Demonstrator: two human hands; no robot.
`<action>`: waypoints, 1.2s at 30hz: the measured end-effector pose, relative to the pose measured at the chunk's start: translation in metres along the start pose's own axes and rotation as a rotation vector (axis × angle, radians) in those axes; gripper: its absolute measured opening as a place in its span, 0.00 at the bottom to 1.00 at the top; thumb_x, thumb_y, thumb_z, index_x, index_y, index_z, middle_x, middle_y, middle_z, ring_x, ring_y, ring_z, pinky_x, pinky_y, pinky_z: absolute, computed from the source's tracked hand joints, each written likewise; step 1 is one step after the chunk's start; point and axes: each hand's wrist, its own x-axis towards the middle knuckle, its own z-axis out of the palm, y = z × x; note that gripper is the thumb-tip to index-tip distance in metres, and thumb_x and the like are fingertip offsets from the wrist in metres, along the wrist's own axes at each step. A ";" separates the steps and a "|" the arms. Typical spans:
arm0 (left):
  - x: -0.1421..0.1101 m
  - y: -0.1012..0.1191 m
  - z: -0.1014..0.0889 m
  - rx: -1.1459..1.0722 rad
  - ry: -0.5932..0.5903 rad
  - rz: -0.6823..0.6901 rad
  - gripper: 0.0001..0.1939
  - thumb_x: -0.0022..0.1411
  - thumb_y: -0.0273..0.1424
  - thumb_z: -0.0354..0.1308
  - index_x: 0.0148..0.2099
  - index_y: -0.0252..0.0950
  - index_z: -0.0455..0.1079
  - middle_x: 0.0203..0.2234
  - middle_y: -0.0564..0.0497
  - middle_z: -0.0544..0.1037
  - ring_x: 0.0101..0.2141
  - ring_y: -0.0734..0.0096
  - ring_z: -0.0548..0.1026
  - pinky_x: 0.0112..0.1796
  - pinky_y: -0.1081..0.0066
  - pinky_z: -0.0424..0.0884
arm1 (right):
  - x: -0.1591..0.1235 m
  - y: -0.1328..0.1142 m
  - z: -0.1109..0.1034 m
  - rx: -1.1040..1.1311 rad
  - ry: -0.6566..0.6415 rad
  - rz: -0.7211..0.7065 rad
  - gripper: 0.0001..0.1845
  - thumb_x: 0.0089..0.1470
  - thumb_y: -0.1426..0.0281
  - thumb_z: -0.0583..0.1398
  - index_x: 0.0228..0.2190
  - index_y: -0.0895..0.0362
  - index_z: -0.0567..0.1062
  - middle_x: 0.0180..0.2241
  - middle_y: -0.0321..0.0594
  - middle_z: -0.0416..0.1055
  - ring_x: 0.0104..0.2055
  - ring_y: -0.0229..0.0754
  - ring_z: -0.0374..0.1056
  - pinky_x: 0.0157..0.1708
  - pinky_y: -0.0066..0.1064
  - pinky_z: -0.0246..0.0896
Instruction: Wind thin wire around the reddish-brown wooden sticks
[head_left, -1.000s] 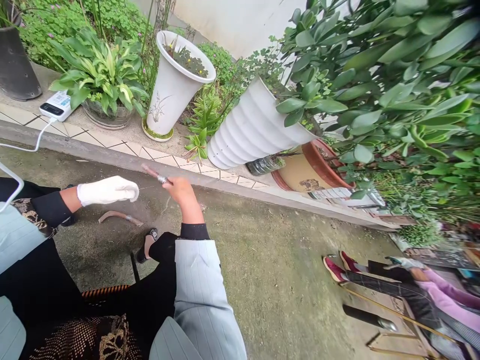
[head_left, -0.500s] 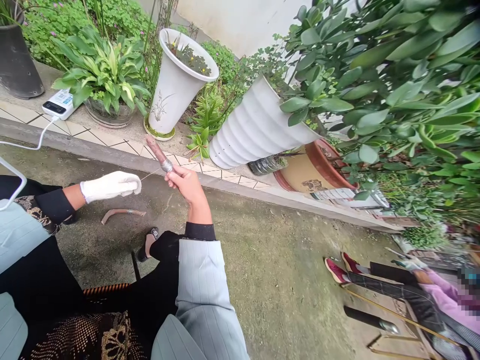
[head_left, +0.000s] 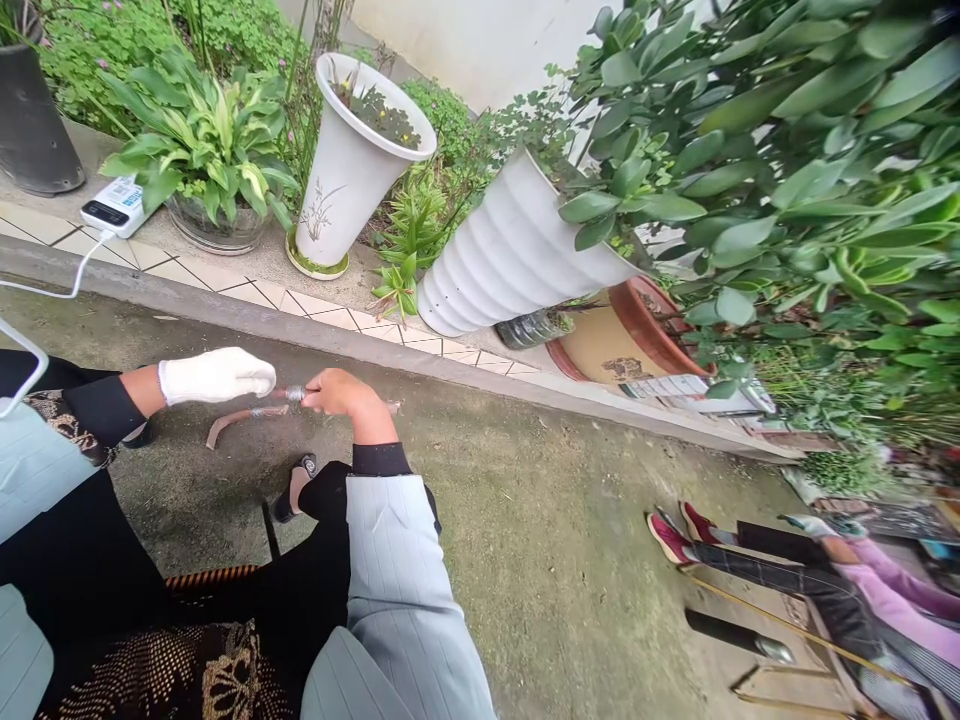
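My right hand (head_left: 341,392), bare, is closed around a brown wooden stick (head_left: 279,394). Coils of silvery wire (head_left: 295,394) wrap the stick just beside my thumb and fingers. Part of the stick shows past my wrist on the right. My left hand (head_left: 217,376), in a white knitted glove, is closed at the stick's left end and hides its tip. The loose wire strand, seen running to the glove a moment ago, cannot be made out now. Below, a bent piece of branch (head_left: 232,422) with a greyish band lies on the ground.
A tiled ledge (head_left: 247,288) carries a white vase planter (head_left: 341,190), a ribbed white pot (head_left: 510,250), a leafy plant (head_left: 210,140) and a white device (head_left: 112,207) with a cable. At right, another person's red shoes (head_left: 670,540) and a gloved hand (head_left: 817,525) show.
My right hand has lowered and turned, swinging the stick from upward-pointing to nearly level, its wired end toward my left hand. The gloved hand stays nearly in place.
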 end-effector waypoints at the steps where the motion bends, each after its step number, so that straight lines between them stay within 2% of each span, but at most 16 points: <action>1: 0.000 0.000 -0.002 0.044 -0.067 0.012 0.10 0.60 0.31 0.54 0.28 0.32 0.68 0.21 0.56 0.67 0.24 0.77 0.58 0.29 0.75 0.55 | -0.001 0.000 0.001 0.002 -0.085 -0.032 0.07 0.50 0.70 0.60 0.26 0.58 0.77 0.23 0.37 0.71 0.22 0.33 0.62 0.25 0.26 0.51; 3: 0.001 -0.001 -0.004 0.078 -0.138 0.015 0.11 0.62 0.31 0.51 0.30 0.31 0.68 0.24 0.54 0.69 0.25 0.76 0.60 0.31 0.75 0.56 | -0.001 0.001 0.002 0.030 -0.215 -0.124 0.07 0.50 0.70 0.59 0.27 0.59 0.77 0.22 0.35 0.70 0.21 0.31 0.61 0.24 0.25 0.52; 5: 0.002 -0.003 -0.006 0.015 -0.117 -0.007 0.13 0.63 0.35 0.50 0.32 0.31 0.68 0.26 0.53 0.71 0.27 0.74 0.63 0.32 0.76 0.59 | -0.003 0.002 0.003 0.110 -0.306 -0.250 0.07 0.51 0.69 0.60 0.29 0.59 0.78 0.22 0.33 0.69 0.20 0.30 0.60 0.24 0.24 0.52; 7: 0.003 -0.005 -0.006 -0.087 -0.099 -0.018 0.15 0.62 0.39 0.51 0.32 0.31 0.68 0.27 0.52 0.72 0.29 0.73 0.65 0.32 0.76 0.61 | -0.007 0.004 0.001 0.252 -0.331 -0.388 0.09 0.50 0.68 0.60 0.33 0.58 0.78 0.23 0.32 0.69 0.22 0.29 0.60 0.25 0.23 0.54; 8: 0.004 -0.006 -0.005 -0.145 -0.088 -0.015 0.16 0.62 0.41 0.52 0.33 0.32 0.68 0.27 0.52 0.72 0.29 0.73 0.65 0.32 0.76 0.62 | -0.010 0.005 0.000 0.341 -0.292 -0.445 0.10 0.50 0.67 0.60 0.34 0.59 0.78 0.24 0.32 0.69 0.23 0.29 0.60 0.26 0.23 0.55; 10: 0.006 -0.008 -0.003 -0.274 -0.048 -0.011 0.17 0.61 0.42 0.52 0.34 0.32 0.68 0.26 0.50 0.71 0.27 0.73 0.66 0.30 0.75 0.63 | -0.016 0.007 -0.004 0.544 -0.118 -0.520 0.12 0.50 0.65 0.61 0.36 0.59 0.77 0.26 0.33 0.69 0.24 0.30 0.60 0.25 0.23 0.55; 13: 0.008 -0.007 0.002 -0.417 -0.020 -0.043 0.17 0.62 0.43 0.52 0.35 0.32 0.69 0.23 0.50 0.70 0.23 0.74 0.64 0.25 0.75 0.63 | -0.022 0.013 -0.012 0.900 0.336 -0.556 0.15 0.51 0.60 0.60 0.36 0.58 0.75 0.28 0.35 0.68 0.24 0.31 0.59 0.24 0.24 0.55; 16: 0.006 -0.003 0.003 -0.425 -0.120 -0.067 0.17 0.61 0.43 0.53 0.34 0.32 0.70 0.25 0.49 0.71 0.22 0.76 0.63 0.24 0.76 0.62 | -0.018 0.025 -0.020 1.125 0.755 -0.458 0.17 0.53 0.57 0.58 0.37 0.56 0.72 0.29 0.36 0.67 0.24 0.31 0.60 0.24 0.24 0.56; 17: 0.005 -0.001 0.001 -0.418 -0.150 -0.061 0.17 0.61 0.43 0.53 0.34 0.33 0.70 0.26 0.49 0.72 0.22 0.76 0.63 0.24 0.76 0.62 | -0.015 0.030 -0.023 1.134 0.826 -0.386 0.16 0.53 0.56 0.57 0.37 0.56 0.71 0.29 0.36 0.67 0.24 0.31 0.59 0.23 0.24 0.55; 19: 0.001 0.003 -0.005 -0.403 -0.183 -0.040 0.18 0.61 0.43 0.53 0.34 0.32 0.71 0.28 0.48 0.72 0.23 0.76 0.64 0.25 0.76 0.62 | -0.007 0.040 -0.025 1.063 0.862 -0.217 0.15 0.53 0.58 0.58 0.34 0.57 0.72 0.28 0.35 0.67 0.23 0.31 0.59 0.22 0.23 0.54; 23: -0.006 0.006 -0.021 -0.355 -0.153 -0.028 0.18 0.61 0.43 0.53 0.34 0.32 0.71 0.28 0.47 0.73 0.25 0.74 0.66 0.27 0.75 0.64 | 0.004 0.044 -0.019 0.597 0.703 0.046 0.10 0.53 0.65 0.57 0.33 0.58 0.75 0.25 0.35 0.70 0.22 0.31 0.60 0.24 0.24 0.53; 26: -0.008 0.003 -0.027 -0.328 -0.065 -0.053 0.18 0.60 0.43 0.54 0.35 0.32 0.71 0.29 0.46 0.74 0.26 0.72 0.68 0.28 0.74 0.66 | 0.004 0.029 -0.010 0.195 0.376 0.116 0.08 0.51 0.68 0.59 0.30 0.57 0.78 0.23 0.36 0.71 0.22 0.33 0.61 0.25 0.26 0.53; 29: -0.007 0.001 -0.028 -0.270 0.051 -0.097 0.16 0.60 0.42 0.54 0.35 0.32 0.71 0.28 0.47 0.74 0.25 0.74 0.67 0.27 0.75 0.65 | 0.003 0.010 0.001 0.029 -0.067 -0.002 0.06 0.48 0.70 0.61 0.27 0.58 0.78 0.22 0.37 0.72 0.21 0.33 0.62 0.24 0.26 0.53; 31: -0.004 0.000 -0.029 -0.220 0.131 -0.122 0.15 0.60 0.40 0.52 0.35 0.32 0.71 0.28 0.48 0.73 0.25 0.74 0.66 0.27 0.75 0.64 | 0.003 0.004 0.005 0.022 -0.270 -0.129 0.06 0.48 0.70 0.61 0.27 0.58 0.78 0.22 0.35 0.71 0.21 0.32 0.62 0.24 0.25 0.53; 33: -0.002 -0.002 -0.029 -0.183 0.199 -0.135 0.15 0.60 0.39 0.51 0.35 0.32 0.71 0.27 0.49 0.73 0.25 0.74 0.66 0.27 0.75 0.64 | 0.002 0.003 0.007 0.074 -0.346 -0.237 0.07 0.48 0.71 0.60 0.29 0.58 0.79 0.22 0.33 0.71 0.21 0.31 0.61 0.23 0.23 0.53; 36: 0.002 -0.011 -0.029 -0.181 0.255 -0.148 0.14 0.59 0.38 0.52 0.34 0.32 0.70 0.24 0.50 0.71 0.24 0.73 0.65 0.25 0.75 0.62 | -0.005 0.006 0.005 0.212 -0.347 -0.367 0.11 0.49 0.70 0.60 0.35 0.58 0.79 0.23 0.32 0.71 0.22 0.29 0.61 0.24 0.22 0.53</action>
